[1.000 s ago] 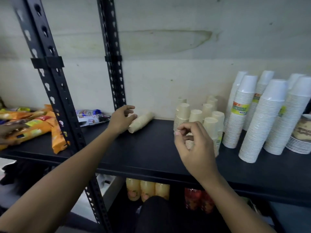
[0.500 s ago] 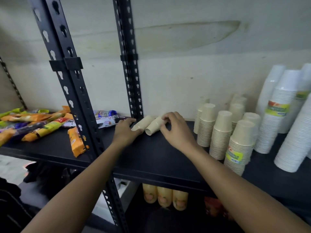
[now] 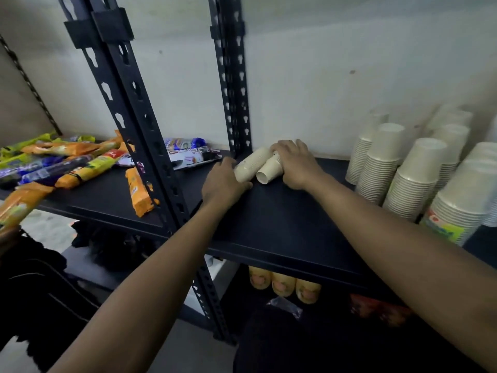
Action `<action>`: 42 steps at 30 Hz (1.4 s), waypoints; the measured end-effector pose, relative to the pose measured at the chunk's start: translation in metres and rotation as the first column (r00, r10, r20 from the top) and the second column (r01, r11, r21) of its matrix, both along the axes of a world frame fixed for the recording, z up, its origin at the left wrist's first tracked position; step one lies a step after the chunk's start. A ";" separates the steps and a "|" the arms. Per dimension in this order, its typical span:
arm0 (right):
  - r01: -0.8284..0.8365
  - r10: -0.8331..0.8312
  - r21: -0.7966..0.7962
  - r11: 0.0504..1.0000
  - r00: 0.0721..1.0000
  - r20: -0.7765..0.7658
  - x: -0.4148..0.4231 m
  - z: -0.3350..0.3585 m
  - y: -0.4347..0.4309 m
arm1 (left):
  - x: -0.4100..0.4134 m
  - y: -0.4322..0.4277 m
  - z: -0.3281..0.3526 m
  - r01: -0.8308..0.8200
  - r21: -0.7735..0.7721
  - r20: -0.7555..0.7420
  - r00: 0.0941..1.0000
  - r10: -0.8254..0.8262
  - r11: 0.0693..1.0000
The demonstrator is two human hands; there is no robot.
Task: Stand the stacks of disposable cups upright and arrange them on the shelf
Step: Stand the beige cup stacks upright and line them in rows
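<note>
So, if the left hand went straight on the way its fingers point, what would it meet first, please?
The left hand would meet the lying cup stack at once; its fingers seem to hold that stack's end. Beyond lies the second stack under the right hand.

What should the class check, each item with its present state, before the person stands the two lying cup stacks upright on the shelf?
1. Stacks upright: not ok; the left lying stack and the right lying stack lie on their sides.
2. Right hand on the right lying stack, fingers curled over it: ok.
3. Left hand gripping the left lying stack: cannot tell; it touches the near end.
4. Bare shelf in front for standing them: ok.
5. Upright stacks apart from both hands: ok.
</note>
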State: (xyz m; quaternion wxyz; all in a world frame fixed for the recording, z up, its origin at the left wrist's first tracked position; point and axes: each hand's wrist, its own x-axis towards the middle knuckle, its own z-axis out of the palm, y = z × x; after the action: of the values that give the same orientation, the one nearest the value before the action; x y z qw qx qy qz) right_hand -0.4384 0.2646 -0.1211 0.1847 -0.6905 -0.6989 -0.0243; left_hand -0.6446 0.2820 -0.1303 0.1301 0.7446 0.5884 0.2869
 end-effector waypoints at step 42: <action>0.355 -0.051 0.324 0.877 0.739 -0.671 0.016 -0.001 -0.094 | 0.102 0.001 0.023 0.278 0.091 0.670 0.694 -0.265 0.956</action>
State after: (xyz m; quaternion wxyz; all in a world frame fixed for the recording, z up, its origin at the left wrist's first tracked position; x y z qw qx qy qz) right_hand -0.4228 0.1704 -0.1222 0.5574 -0.6714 -0.4869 0.0394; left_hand -0.5430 0.2828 -0.1073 0.3818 0.6669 0.3869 0.5097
